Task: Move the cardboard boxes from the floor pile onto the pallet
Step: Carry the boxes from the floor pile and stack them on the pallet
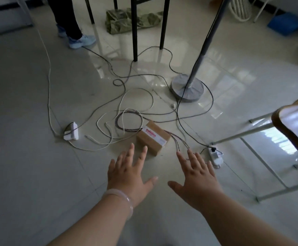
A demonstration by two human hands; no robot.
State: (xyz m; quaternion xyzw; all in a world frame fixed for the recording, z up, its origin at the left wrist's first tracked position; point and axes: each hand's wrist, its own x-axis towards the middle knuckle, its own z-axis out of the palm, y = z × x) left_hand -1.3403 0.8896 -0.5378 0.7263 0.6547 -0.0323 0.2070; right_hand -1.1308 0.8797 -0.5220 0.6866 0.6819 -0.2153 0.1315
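1 cardboard box [152, 140] is lying on the tiled floor [29, 157], with a white label printed in red across its top. We are holding the left hand [128, 176] and the right hand [196, 178] out above the floor, palms down, fingers straight and spread wide, gripping nothing. The left fingertips are overlapping the box's near face in this view; we cannot tell if they are touching it. The right hand is sitting to the box's right, apart from it. A pale bracelet [121, 201] is circling the left wrist. Loose cables [127, 110] are looping beside the box. 2 white power strips are flanking it, 1 on the left [71, 134] and 1 on the right [215, 156]. A round grey stand base [187, 89] is resting beyond.
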